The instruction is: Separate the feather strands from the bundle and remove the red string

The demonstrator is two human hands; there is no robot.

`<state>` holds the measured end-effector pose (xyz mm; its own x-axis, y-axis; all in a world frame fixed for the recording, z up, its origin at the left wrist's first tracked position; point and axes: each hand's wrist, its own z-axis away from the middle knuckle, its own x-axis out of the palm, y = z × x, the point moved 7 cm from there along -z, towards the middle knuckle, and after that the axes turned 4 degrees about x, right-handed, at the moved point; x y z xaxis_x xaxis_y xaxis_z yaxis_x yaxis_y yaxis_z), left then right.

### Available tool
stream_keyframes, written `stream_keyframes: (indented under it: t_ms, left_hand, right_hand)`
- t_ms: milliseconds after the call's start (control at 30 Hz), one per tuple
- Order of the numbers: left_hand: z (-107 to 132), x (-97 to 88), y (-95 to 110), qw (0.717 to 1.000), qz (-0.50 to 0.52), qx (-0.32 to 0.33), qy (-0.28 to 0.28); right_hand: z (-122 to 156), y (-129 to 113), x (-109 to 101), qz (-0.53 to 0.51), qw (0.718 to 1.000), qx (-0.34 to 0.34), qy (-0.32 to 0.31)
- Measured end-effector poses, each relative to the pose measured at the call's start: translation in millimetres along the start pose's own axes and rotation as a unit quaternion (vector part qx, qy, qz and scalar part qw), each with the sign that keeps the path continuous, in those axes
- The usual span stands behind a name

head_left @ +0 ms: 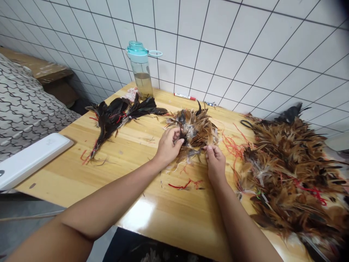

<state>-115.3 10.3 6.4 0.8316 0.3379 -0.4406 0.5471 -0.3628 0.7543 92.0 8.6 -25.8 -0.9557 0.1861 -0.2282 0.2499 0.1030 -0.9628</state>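
Note:
A small pile of brown and grey feathers (200, 125) lies on the wooden table (131, 145) in front of me. At the near left edge of that pile, my left hand (169, 145) is closed, with dark feathers between thumb and curled fingers. My right hand (216, 160) pinches the tip of a thin dark feather (194, 153) at the pile's near right side. Loose down and pale quills lie between both hands. The fingertips of my left hand are partly hidden among the feathers.
Black feather bunches (113, 112) tied with red string lie left. A large heap of brown feathers (289, 156) covers the right side, beside tangled red strings (234, 145). A water bottle (141, 72), a red-capped marker (184, 96) and a white power bank (35, 158) stand around.

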Motion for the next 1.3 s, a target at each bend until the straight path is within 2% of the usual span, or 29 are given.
stream_keyframes:
  t_ms: [100,167,200,333,433,600,767,833,933,1067,1300]
  left_hand:
    - [2.5,-8.3,22.9,0.994,-0.062,0.088,0.015]
    - [6.2,-4.2,36.0,0.990,-0.058,0.129,-0.022]
    - [8.1,0.2,39.3,0.990,-0.037,0.130,-0.050]
    - [14.5,19.9,37.4,0.986,0.068,0.056,-0.140]
    - [15.3,25.3,30.9,0.984,0.093,0.016,-0.152]
    - [14.2,25.3,12.4,0.977,0.159,-0.058,-0.133]
    - [11.9,26.0,9.9,0.971,0.185,-0.051,-0.142]
    - [8.9,21.6,11.0,0.979,0.153,-0.028,-0.130]
    - [6.5,17.3,17.5,0.989,0.037,0.052,-0.132]
    - [13.3,24.4,27.5,0.969,-0.074,0.159,-0.173]
    - [23.3,42.1,27.9,0.938,-0.181,0.217,-0.199]
  right_hand:
    - [1.8,-3.2,0.0,0.007,1.000,0.003,0.008]
    - [4.6,-11.2,2.0,0.050,0.998,-0.034,0.006]
    - [6.7,-15.3,4.2,0.073,0.996,-0.056,0.001]
    - [18.1,-27.9,19.8,0.152,0.976,-0.145,-0.062]
    - [24.4,-30.0,29.9,0.174,0.962,-0.179,-0.107]
    - [22.9,-22.2,36.7,0.160,0.965,-0.147,-0.144]
    - [17.4,-16.5,33.4,0.108,0.981,-0.085,-0.139]
    - [12.1,-11.6,25.1,0.061,0.992,-0.035,-0.104]
    - [4.7,-4.5,10.3,0.008,0.999,0.017,-0.036]
    - [1.0,-5.6,2.3,0.005,1.000,0.005,0.000]
    - [5.2,-10.5,7.5,0.076,0.997,-0.028,-0.016]
